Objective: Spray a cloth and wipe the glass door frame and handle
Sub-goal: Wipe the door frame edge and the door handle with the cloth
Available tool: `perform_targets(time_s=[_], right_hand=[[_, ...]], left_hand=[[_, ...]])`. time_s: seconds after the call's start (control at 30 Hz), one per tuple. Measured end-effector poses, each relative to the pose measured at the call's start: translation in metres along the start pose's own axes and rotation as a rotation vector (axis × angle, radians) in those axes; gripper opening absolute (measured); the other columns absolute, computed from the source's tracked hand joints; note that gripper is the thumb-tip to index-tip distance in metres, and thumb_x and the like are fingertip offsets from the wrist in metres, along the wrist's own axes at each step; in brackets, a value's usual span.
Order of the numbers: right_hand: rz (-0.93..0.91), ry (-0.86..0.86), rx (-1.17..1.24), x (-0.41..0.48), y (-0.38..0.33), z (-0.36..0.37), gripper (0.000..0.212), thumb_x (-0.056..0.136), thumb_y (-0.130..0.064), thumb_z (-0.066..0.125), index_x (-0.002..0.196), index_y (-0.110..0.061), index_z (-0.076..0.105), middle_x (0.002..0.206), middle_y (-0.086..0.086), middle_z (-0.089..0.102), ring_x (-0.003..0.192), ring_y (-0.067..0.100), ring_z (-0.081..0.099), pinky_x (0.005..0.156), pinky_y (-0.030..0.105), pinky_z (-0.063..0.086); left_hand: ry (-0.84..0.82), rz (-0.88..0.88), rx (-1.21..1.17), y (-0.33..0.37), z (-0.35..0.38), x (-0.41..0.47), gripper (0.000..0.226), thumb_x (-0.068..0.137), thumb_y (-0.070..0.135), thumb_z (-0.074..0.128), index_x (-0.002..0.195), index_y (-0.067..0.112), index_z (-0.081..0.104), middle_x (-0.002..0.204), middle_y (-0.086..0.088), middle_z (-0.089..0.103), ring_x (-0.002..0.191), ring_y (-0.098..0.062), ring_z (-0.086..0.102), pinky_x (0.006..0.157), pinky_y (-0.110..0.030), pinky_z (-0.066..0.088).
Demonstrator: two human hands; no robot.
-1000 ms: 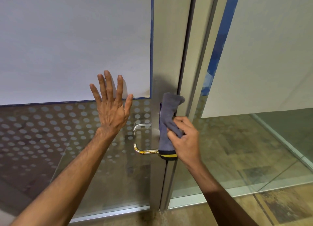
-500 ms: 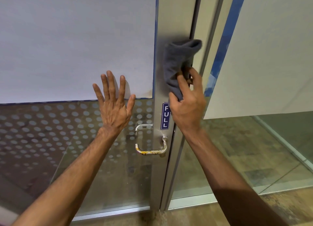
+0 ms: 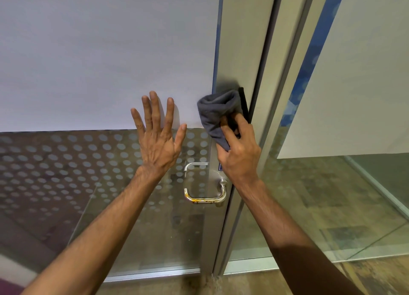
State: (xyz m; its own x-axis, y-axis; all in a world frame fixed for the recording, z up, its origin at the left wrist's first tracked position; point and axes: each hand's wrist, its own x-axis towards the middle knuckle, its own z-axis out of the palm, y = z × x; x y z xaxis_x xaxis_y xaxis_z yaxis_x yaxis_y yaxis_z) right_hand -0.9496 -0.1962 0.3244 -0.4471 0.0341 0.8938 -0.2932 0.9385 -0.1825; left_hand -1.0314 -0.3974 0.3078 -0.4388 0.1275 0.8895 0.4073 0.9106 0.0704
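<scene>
Up against the metal door frame (image 3: 240, 51), the right hand (image 3: 240, 156) has its grip closed around a bunched grey cloth (image 3: 218, 115), pressing it to the frame's left part, above the handle (image 3: 204, 197); the left hand (image 3: 158, 144) lies flat on the glass door (image 3: 88, 162), fingers spread, grip open and holding nothing, just left of the cloth; the curved handle sits below and between both hands, untouched.
</scene>
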Motion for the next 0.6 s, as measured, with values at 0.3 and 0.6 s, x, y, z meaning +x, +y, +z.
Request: perform_targets(time_s=[0.3,0.6], right_hand=[[-0.069,-0.181,-0.071,-0.048,0.014,0.005,0.026,0.084,-0.027,0.069,0.101,-0.009,0.077,0.130,0.010,0.068,0.093,0.025,0.064,0.059,0.032,0.056],[-0.097,-0.441,-0.142,-0.058,0.015,-0.008,0.021,0.066,-0.016,0.078,0.086,-0.014,0.072,0.114,-0.004,0.067,0.090,0.022,0.063,0.047,0.034,0.051]], left_hand=[[-0.003,0.007,0.018,0.000,0.000,0.000,0.077,0.109,0.055,0.030,0.162,0.030,-0.020,0.170,-0.003,-0.027,0.156,-0.018,-0.031,0.127,-0.051,-0.017],[0.011,-0.015,0.048,0.003,-0.002,0.001,0.078,0.110,0.051,0.039,0.165,0.022,-0.008,0.167,-0.033,0.018,0.157,-0.019,-0.029,0.127,-0.051,-0.017]])
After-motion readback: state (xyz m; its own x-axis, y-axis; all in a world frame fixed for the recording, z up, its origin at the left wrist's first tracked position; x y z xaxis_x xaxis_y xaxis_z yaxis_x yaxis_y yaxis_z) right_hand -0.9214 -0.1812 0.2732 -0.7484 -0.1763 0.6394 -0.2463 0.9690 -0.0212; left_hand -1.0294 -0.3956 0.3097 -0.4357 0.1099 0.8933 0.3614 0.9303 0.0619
